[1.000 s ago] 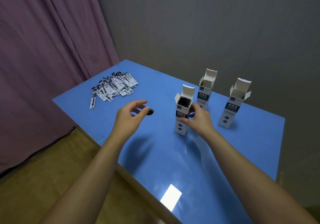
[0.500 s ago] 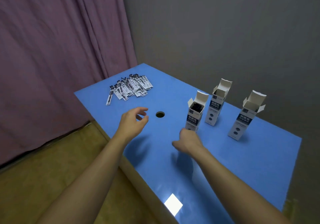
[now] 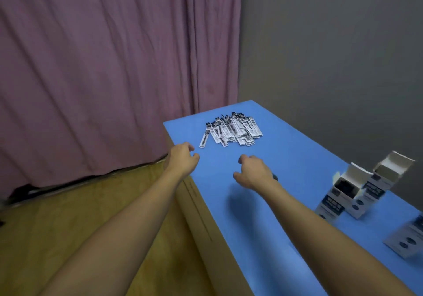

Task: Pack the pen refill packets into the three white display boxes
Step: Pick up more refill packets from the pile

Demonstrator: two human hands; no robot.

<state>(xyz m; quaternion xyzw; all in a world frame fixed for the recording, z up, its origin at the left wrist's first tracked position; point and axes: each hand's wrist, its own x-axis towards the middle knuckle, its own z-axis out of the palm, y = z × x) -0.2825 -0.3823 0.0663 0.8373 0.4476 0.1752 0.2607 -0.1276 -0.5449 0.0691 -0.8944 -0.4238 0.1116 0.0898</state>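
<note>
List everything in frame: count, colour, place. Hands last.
refill packets: one loose pile, count unclear, white with black print, far end of the table
display boxes: three, white with dark labels, top flaps open, right side of the table; third cut off by the frame edge
table: one, blue top
hole in table: one, dark, mostly hidden behind right hand
curtain: one, mauve, left
wall: grey, right
floor: tan
left hand: empty, fingers loosely curled, near the pile
right hand: empty, fingers loosely curled, above the table
</note>
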